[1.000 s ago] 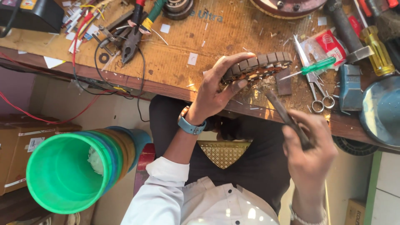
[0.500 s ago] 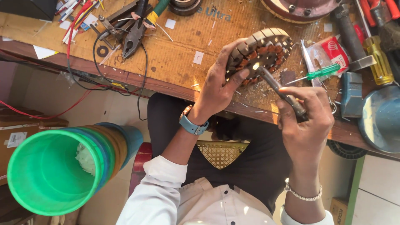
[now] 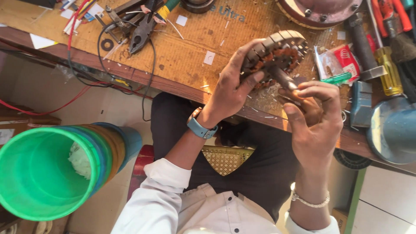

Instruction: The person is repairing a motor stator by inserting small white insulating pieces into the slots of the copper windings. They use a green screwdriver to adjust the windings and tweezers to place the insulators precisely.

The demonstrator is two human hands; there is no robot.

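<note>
While my left hand (image 3: 232,93) wraps around the near edge of the round motor stator (image 3: 277,54), fingers curled over its rim and thumb pressed on its face, I hold it tilted just above the far part of the tabletop (image 3: 182,52). My right hand (image 3: 314,117) pinches a slim metal tool (image 3: 284,80) by its handle, the tip resting among the copper windings. To do this well, I judge that I should keep the stator braced firmly so it cannot twist, and work the tip with small, controlled pressure, since a slip could nick the wire or jab my thumb. Pliers (image 3: 141,37) lie on the far left, a green screwdriver (image 3: 336,79) just right of my hands, and a stack of green buckets (image 3: 47,173) sits near left on the floor.
</note>
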